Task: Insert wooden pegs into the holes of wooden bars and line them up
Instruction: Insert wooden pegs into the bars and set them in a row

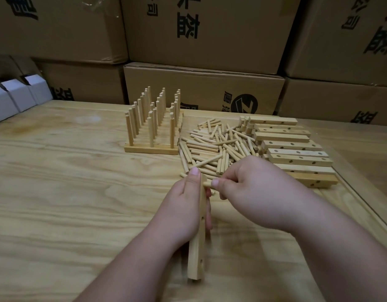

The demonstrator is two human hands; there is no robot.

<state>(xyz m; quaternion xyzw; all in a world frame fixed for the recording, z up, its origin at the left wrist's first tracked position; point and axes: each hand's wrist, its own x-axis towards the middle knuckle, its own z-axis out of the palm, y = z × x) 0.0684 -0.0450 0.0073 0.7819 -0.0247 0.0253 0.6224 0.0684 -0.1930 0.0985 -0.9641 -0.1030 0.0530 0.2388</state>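
Pale wooden tabletop [68, 182] with bold swirling grain, a seam running along its right side. Behind it, stacked brown cardboard boxes [201, 90] walling off the whole background, sealed with clear tape. Black Chinese characters printed large on the boxes, mostly cut off or turned sideways, not readable with certainty; a round black logo [246, 105] on the nearest box, partly hidden. At far left, a row of small white cartons [16, 94] with open flaps.

On the far middle of the tabletop, finished bars [152, 147] lined up side by side, upright pegs standing in rows. Just right of them, a loose heap of pegs [214, 147] lying flat in all directions. Further right, a stack of empty drilled bars [295, 149], holes showing along their faces.

Near the front, left hand [184, 205] wrapped around a wooden bar [197, 256], held on edge and lengthwise away from the body, two holes visible on its lower side, thumb pressed against the top end. Right hand [251, 192] pinching a single peg [207, 184] between thumb and fingers, its tip touching the bar's upper end at the side. Depth of the peg in the hole not clear.
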